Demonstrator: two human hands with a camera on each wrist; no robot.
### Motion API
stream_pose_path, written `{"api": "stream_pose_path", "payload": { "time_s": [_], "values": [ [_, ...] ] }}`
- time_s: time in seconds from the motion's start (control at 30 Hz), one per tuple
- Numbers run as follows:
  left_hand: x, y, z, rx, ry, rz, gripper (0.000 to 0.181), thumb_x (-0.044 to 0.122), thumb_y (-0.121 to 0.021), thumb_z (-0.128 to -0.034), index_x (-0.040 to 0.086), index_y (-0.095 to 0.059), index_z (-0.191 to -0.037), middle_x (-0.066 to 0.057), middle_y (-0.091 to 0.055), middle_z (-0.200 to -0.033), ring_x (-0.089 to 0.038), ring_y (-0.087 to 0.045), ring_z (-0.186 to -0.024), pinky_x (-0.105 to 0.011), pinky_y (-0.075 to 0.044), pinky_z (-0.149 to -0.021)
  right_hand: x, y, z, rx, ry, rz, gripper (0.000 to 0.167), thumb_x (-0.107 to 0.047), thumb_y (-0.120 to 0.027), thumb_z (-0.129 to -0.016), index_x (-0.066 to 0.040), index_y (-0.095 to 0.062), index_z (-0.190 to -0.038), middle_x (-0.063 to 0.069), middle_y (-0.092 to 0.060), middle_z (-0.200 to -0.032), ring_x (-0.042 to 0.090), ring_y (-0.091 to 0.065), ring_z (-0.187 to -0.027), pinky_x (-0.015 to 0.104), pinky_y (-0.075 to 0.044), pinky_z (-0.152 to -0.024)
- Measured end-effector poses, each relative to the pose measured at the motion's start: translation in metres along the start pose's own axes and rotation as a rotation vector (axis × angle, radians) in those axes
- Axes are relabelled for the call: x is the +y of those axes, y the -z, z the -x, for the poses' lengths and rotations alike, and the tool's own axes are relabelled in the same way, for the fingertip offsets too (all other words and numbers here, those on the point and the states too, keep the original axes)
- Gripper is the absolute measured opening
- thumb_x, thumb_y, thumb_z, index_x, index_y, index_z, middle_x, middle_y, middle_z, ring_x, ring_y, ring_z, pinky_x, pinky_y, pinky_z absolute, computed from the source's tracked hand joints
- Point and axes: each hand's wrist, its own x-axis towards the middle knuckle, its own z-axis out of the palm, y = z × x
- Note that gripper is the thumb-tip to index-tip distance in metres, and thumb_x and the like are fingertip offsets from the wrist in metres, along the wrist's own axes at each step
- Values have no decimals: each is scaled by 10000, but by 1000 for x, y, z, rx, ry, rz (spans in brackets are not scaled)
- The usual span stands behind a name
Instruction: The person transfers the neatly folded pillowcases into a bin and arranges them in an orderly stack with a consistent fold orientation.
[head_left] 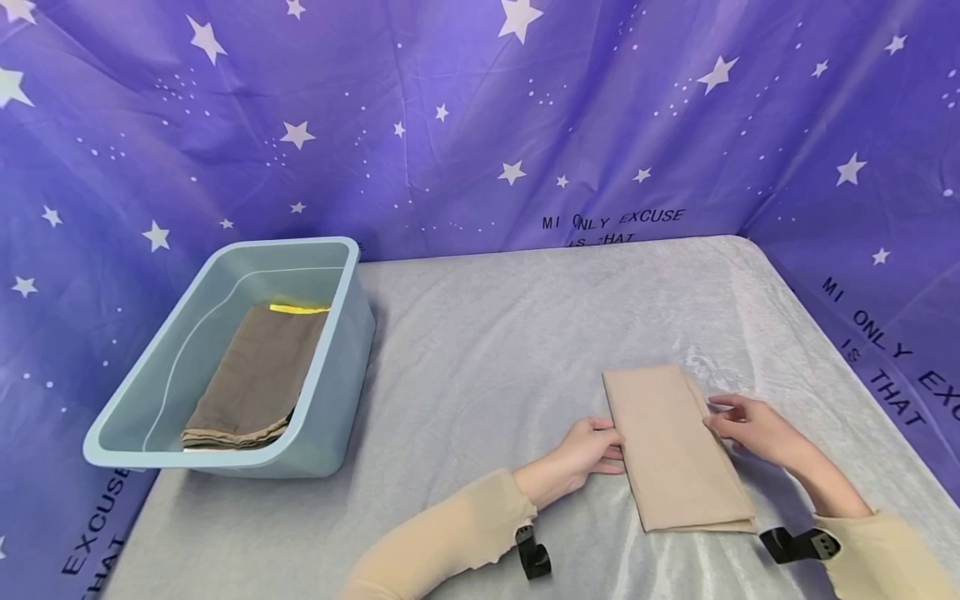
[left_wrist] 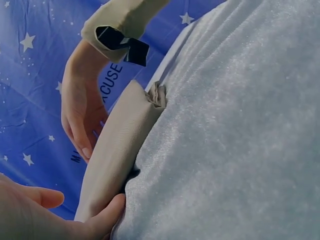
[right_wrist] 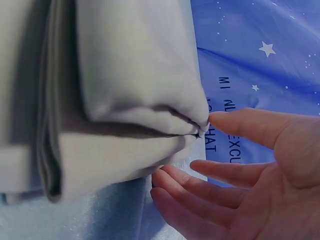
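Note:
A folded beige cloth [head_left: 678,450] lies as a long rectangle on the right part of the table, its layers visible at the lower edge. My left hand [head_left: 588,454] touches its left side; in the left wrist view a fingertip [left_wrist: 117,202] meets the cloth's low edge near the table. At the opposite side is my right hand [head_left: 753,425]. The right wrist view has that hand [right_wrist: 250,185] with its thumb at a fold corner of the cloth [right_wrist: 135,100] and its fingers loosely extended beside the lower layers. Neither hand curls round the cloth.
A blue-grey plastic bin [head_left: 356,358] stands at the table's left. Inside lie a folded brown cloth [head_left: 262,367] over other layers and a yellow strip [head_left: 298,309]. Grey velvety fabric [head_left: 480,350] covers the table; a purple star-patterned curtain [head_left: 450,67] hangs behind.

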Motion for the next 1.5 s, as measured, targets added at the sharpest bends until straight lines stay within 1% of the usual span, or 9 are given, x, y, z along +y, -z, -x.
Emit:
{"api": "stream_pose_path", "payload": {
  "time_s": [0.17, 0.27, 0.37, 0.53, 0.6, 0.8, 1.1, 1.33, 1.5],
  "values": [
    [-2, -3, -2, -14, 22, 18, 219, -10, -514, -806, -47, -531, -1021, -126, -586, -776, -209, -596, -690, -373, -521, -680, 0, 0, -1, -16, -25, 29, 509, -142, -512, -875, 245, -353, -1164, 192, -600, -870, 56, -525, -653, 251, -476, -549],
    [-2, -4, -3, -16, 28, 23, 172, -15, -514, -801, -31, -547, -970, -122, -593, -754, -196, -594, -673, -376, -521, -681, 0, 0, -2, -45, -47, -5, 531, -156, -506, -881, 262, -341, -1164, 114, -575, -778, 48, -507, -636, 235, -470, -556],
    [-3, -6, -3, -2, 33, 16, 154, -19, -522, -802, -23, -549, -953, -121, -596, -745, -201, -599, -678, -377, -521, -679, 0, 0, -3, -80, -86, -55, 555, -183, -498, -888, 268, -335, -1168, 42, -533, -743, 39, -502, -651, 229, -478, -585],
    [-5, -7, -4, 5, 33, 1, 140, -16, -526, -822, -17, -557, -958, -122, -597, -748, -218, -609, -693, -382, -520, -674, 4, 0, -5, -153, -148, -142, 564, -206, -489, -895, 255, -338, -1181, 119, -615, -894, 64, -564, -728, 264, -502, -642],
    [-6, -8, -4, 6, 29, 7, 149, -19, -528, -823, -14, -554, -970, -121, -594, -748, -223, -607, -692, -392, -520, -670, 5, 0, -6, -177, -148, -179, 548, -203, -490, -895, 247, -354, -1176, 138, -625, -927, 81, -585, -739, 275, -505, -647],
    [-8, -11, -5, 21, 15, 20, 197, -34, -533, -812, 9, -523, -1005, -134, -592, -747, -264, -612, -693, -421, -519, -646, 8, -1, -7, -206, -139, -247, 524, -193, -496, -892, 235, -368, -1165, 56, -626, -871, 82, -590, -716, 286, -507, -639],
    [-7, -12, -4, 37, 31, 40, 204, -32, -548, -810, 42, -513, -997, -129, -590, -718, -239, -599, -617, -425, -521, -617, 10, -1, -8, -184, -167, -308, 541, -174, -508, -888, 239, -331, -1189, -6, -631, -812, 62, -589, -694, 287, -509, -634],
    [-7, -10, 0, 34, 17, 66, 211, -43, -560, -798, 44, -526, -987, -139, -596, -705, -234, -601, -613, -408, -524, -605, 6, 0, -6, -195, -135, -402, 537, -161, -504, -889, 249, -305, -1174, -12, -637, -829, 90, -611, -726, 305, -514, -658],
    [-3, -5, 5, 23, 3, 85, 208, -41, -562, -796, 37, -533, -987, -132, -593, -706, -218, -596, -602, -399, -525, -609, 2, 2, -5, -210, -108, -472, 571, -161, -509, -889, 260, -265, -1190, -23, -644, -853, 113, -626, -752, 303, -514, -676]
  ]
}}
